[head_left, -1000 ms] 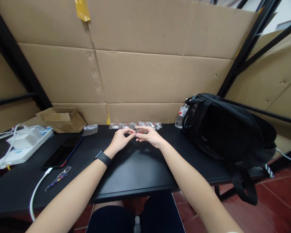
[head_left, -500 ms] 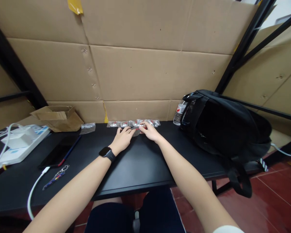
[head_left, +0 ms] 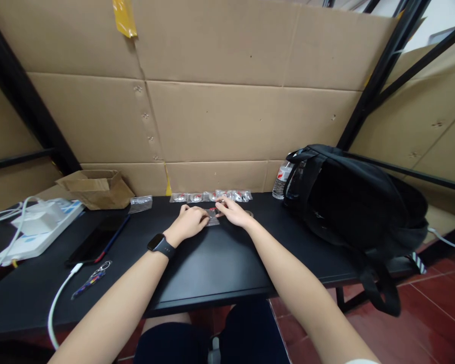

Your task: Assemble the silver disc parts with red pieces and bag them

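A small clear plastic bag [head_left: 213, 221] lies on the black table between my hands. My left hand [head_left: 188, 222], with a dark watch on the wrist, has its fingers curled down on the bag's left side. From the right, my right hand [head_left: 233, 212] reaches in with bent fingers pressed close together at the bag's upper edge. A bit of red [head_left: 212, 209] shows by those fingertips, too small to name. Just beyond both hands, several clear packets [head_left: 195, 197] with round silvery and red contents form a row. Part of a tan ring [head_left: 249, 214] peeks out behind my right wrist.
To the left are a brown paper bag [head_left: 98, 194], an empty clear bag [head_left: 140, 203], a white power strip [head_left: 41, 237], a phone [head_left: 94, 240] on a cable and a keychain [head_left: 93, 279]. A water bottle [head_left: 280, 182] and black backpack [head_left: 356, 207] stand right. Cardboard [head_left: 212, 121] walls the back.
My hands have shifted slightly, and more of the clear bag now shows between them. The tan ring has come into sight by my right wrist. The view has tilted a little upward.
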`<action>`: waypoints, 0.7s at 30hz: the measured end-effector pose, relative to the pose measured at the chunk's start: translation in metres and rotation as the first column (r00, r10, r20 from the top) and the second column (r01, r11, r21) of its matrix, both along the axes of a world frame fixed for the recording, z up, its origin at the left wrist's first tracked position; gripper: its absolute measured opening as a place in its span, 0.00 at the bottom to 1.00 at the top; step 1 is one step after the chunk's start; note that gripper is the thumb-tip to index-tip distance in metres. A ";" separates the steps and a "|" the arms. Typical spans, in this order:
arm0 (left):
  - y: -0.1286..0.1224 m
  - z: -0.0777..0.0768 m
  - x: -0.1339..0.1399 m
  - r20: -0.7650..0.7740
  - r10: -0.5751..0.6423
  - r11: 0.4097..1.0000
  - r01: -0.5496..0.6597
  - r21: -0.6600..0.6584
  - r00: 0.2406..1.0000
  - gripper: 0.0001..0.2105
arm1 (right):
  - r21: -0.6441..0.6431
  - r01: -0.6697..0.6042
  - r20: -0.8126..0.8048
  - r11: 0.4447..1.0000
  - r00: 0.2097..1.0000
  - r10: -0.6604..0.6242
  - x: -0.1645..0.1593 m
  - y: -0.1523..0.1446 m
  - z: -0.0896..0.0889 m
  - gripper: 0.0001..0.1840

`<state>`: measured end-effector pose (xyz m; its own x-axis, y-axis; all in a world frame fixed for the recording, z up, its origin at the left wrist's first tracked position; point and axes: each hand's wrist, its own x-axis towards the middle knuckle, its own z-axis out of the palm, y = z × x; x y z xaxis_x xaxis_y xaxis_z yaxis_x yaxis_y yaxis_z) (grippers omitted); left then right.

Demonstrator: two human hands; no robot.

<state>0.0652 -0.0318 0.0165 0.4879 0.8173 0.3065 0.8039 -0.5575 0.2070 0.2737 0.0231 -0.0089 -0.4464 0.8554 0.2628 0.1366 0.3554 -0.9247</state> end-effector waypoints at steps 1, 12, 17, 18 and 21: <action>-0.001 0.002 -0.002 0.014 -0.002 0.999 0.003 -0.036 1.000 0.14 | 0.012 0.004 0.038 1.000 0.999 -0.005 0.001 0.000 -0.002 0.17; -0.004 0.004 -0.005 0.038 -0.015 0.991 0.019 -0.133 0.999 0.12 | 0.186 0.038 0.121 0.982 0.991 -0.062 -0.004 -0.012 0.010 0.18; -0.006 0.007 -0.009 0.027 -0.087 0.969 0.091 -0.229 0.996 0.14 | 0.075 -0.018 0.159 0.997 0.987 0.005 0.002 -0.015 0.015 0.20; -0.006 0.008 -0.010 0.012 -0.112 0.959 0.111 -0.259 0.994 0.14 | 0.061 -0.034 0.193 0.998 0.981 0.021 0.005 -0.016 0.017 0.20; -0.009 0.008 -0.011 -0.041 -0.155 0.946 0.136 -0.294 0.987 0.14 | 0.095 -0.050 0.285 0.994 0.958 0.021 0.011 -0.017 0.021 0.19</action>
<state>0.0541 -0.0403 0.0249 0.6190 0.7848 0.0321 0.7350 -0.5931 0.3287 0.2844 0.0061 0.0119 -0.5449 0.8131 0.2049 0.3732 0.4540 -0.8091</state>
